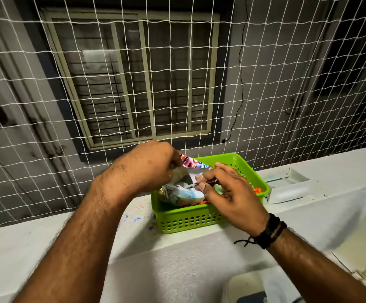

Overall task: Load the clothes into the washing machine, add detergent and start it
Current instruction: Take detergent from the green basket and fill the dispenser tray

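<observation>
A green plastic basket [190, 219] stands on a white ledge [46, 243]. Inside it lies a crumpled, colourfully printed detergent packet [184, 191]. My left hand [149, 165] pinches the packet's upper edge at the basket's far left corner. My right hand [228, 189] is over the basket's middle, its fingertips curled onto the packet's open mouth. A small orange item [257, 190] shows at the basket's right side. The white washing machine [254, 287] is only partly in view at the bottom right, and no clothes are visible.
White netting [177, 84] runs along the far side of the ledge, with a barred window [138, 79] on a grey wall behind it. A white plastic tray [289, 184] sits on the ledge right of the basket. Paint flecks [137, 218] mark the ledge.
</observation>
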